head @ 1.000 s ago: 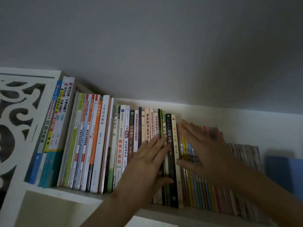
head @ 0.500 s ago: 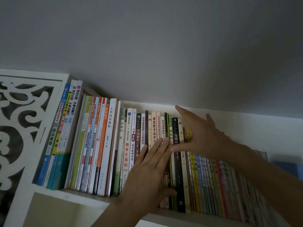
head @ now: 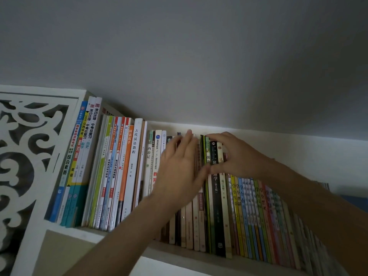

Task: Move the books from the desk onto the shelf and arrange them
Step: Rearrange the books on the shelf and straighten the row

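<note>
Grey wall [head: 199, 56] filled the upper half of the view, above a white shelf [head: 65, 231] packed with upright books [head: 249, 216]. At 9 o'clock stood a white carved panel [head: 22, 156], closing the shelf's left end beside tall blue and teal study guides [head: 77, 166]. Rightward ran thin white and orange volumes, a white book [head: 133, 166] with black characters, then cream spines, and toward 4 o'clock a row of slim, colourful ones leaning slightly.

Near the centre, the left hand [head: 179, 172] lay flat on the cream spines, fingers straight and close together, thumb reaching toward a green spine; it hid most of the titles beneath. Just to its right, the right hand [head: 237, 156] curved over the tops of a black book [head: 217, 206] and its neighbours, fingers above and thumb below on the spines, seemingly pinching them, though blur left the grip uncertain. Both forearms crossed the lower shelf edge, screening the books behind them.
</note>
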The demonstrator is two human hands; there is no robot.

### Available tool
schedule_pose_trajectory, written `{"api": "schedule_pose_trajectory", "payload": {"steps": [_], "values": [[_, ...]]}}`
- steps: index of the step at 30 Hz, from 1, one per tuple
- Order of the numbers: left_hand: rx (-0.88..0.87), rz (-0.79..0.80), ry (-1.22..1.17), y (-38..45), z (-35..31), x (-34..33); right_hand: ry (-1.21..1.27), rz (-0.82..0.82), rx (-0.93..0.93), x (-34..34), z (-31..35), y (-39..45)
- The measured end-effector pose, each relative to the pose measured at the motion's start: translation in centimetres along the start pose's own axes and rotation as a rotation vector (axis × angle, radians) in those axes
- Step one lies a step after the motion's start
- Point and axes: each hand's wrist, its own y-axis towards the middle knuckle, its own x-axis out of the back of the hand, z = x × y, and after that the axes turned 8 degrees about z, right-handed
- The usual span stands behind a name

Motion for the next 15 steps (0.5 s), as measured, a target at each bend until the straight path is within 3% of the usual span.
{"api": "schedule_pose_trajectory", "payload": {"steps": [9,15], "values": [[0.144,0.205,0.083,4.4,0.5,0.7,0.008,-0.067,-0.049,-0.5,-0.2,-0.3],[0.111,0.251,0.048,5.1,0.4,1.9,0.075,-0.081,-0.011,-0.6,-0.8,-0.2]]}}
